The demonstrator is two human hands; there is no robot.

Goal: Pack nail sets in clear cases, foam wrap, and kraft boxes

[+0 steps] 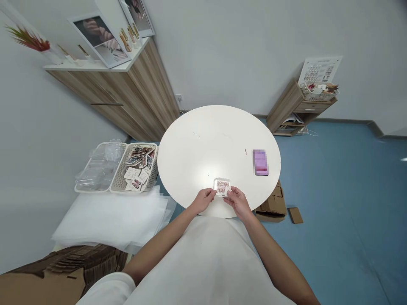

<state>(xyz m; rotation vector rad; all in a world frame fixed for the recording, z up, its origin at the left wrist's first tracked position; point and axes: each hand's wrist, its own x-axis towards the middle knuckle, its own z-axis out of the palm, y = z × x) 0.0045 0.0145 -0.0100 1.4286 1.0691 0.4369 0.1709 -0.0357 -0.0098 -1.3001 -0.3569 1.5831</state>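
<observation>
Left fingers (pixel 210 193), right fingers (pixel 233 195) pinching clear case (pixel 222 179), pink pieces (pixel 221 185) (perhaps nails) inside

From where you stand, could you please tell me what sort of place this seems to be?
Probably a packing corner of a small nail-products business: a clear case of what look like false nails, a framed hand photo on the cabinet, and a basket of printed cards.
</observation>
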